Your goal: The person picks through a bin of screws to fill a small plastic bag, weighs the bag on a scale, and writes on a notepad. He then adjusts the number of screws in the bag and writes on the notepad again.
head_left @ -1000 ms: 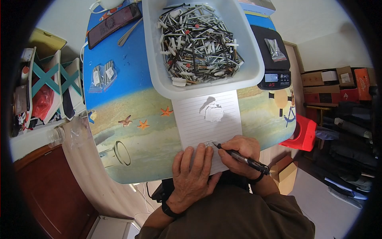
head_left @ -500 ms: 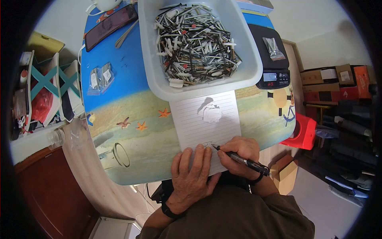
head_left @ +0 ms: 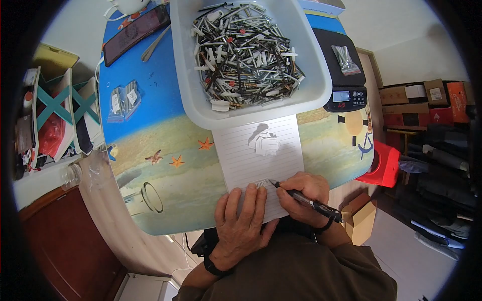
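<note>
My right hand [head_left: 305,196] is closed around a black pen [head_left: 310,201]. The pen's tip touches a sheet of lined paper [head_left: 233,150] close to the table's front edge, beside a small piece with handwriting whose words I cannot read. My left hand [head_left: 243,215] lies flat on the lower left of the paper, fingers stretched out and holding nothing. Farther up the sheet sits a little pile of white paper slips [head_left: 265,144]. Just beyond the paper stands a white plastic tub [head_left: 314,100] full of mixed screws, nails and wall plugs [head_left: 246,57].
A black digital scale [head_left: 346,103] to the right carries a small bag of metal pieces [head_left: 345,60]. On the left lie more small bags [head_left: 123,102] and a smartphone [head_left: 135,36]. A white cup [head_left: 125,7] is at the back left. Cardboard boxes [head_left: 362,218] stand off the table.
The pen tip has shifted very slightly right along the written line, and a bit more writing shows. My left hand stays in place. The view has tilted slightly.
</note>
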Available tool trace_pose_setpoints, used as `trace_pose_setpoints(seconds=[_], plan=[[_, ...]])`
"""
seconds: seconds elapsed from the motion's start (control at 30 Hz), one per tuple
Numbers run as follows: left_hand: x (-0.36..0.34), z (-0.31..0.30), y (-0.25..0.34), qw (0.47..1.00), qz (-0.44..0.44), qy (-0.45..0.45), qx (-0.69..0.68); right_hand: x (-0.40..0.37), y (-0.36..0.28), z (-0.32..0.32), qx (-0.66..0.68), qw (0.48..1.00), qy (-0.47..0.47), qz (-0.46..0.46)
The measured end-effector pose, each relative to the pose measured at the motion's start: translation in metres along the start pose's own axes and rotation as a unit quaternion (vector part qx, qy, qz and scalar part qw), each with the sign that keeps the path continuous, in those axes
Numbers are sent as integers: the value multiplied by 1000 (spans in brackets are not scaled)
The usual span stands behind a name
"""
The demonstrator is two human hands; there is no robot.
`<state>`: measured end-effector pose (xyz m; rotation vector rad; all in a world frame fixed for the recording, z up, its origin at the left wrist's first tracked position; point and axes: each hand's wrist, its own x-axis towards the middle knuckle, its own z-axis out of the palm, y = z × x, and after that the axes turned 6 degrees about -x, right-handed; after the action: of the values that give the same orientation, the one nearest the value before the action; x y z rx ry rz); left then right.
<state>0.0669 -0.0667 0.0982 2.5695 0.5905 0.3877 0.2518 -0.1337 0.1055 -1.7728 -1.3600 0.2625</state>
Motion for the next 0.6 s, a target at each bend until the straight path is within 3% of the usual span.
trace_pose_setpoints(seconds=[0.6], plan=[[1,-1,1,1000,-3,-1,-8,0,-1,-5,10,999,-29,28]])
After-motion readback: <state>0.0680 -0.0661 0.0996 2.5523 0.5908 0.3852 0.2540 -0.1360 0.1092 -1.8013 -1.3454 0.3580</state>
